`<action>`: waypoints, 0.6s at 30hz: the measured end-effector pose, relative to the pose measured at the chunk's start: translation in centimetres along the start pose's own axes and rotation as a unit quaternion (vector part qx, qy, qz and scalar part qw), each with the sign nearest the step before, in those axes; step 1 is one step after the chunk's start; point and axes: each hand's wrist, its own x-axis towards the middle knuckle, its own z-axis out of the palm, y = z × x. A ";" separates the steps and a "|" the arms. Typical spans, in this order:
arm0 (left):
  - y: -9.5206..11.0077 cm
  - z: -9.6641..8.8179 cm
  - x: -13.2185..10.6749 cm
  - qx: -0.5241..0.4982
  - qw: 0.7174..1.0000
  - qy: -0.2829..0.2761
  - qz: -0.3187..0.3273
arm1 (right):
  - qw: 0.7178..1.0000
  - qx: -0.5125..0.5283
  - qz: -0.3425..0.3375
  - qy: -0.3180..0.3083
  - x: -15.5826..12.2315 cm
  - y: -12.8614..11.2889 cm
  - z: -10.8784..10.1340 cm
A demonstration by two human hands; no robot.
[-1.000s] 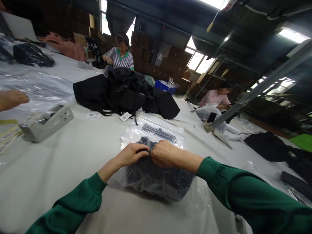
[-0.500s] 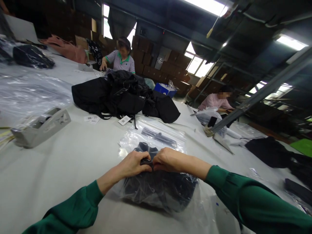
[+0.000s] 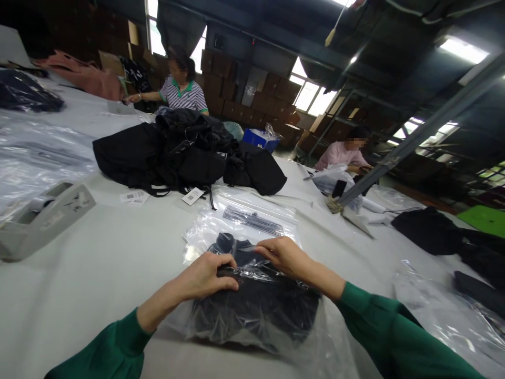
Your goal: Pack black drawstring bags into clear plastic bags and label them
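A dark fabric item [image 3: 260, 302] lies inside a clear plastic bag [image 3: 327, 337] on the table in front of me. My left hand [image 3: 207, 273] is closed on the bag's upper left edge, thumb below and fingers above, with a dark fold between them. At the upper right of the bag, my right hand [image 3: 286, 257] pinches the clear film with its fingertips pressed together. Just beyond both hands, a stack of flat clear bags [image 3: 292, 210] with a printed panel lies partly under the dark item.
Black fabric bags [image 3: 197, 163] with paper tags [image 3: 192, 196] are heaped beyond the clear bags. A grey tape dispenser [image 3: 47, 221] stands at left, near plastic sheets [image 3: 35, 152]. A slanted metal post [image 3: 394, 168] rises at right. Two co-workers [image 3: 183, 95] sit farther back.
My right hand has moved right along the bag's top, away from my left hand. The dark fold between them looks flatter. The view has shifted slightly; one co-worker's arm now reaches out.
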 end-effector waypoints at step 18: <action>-11.2 1.9 -9.4 -0.036 0.965 0.237 -0.108 | 0.995 0.019 0.041 0.088 -4.7 -4.3 5.7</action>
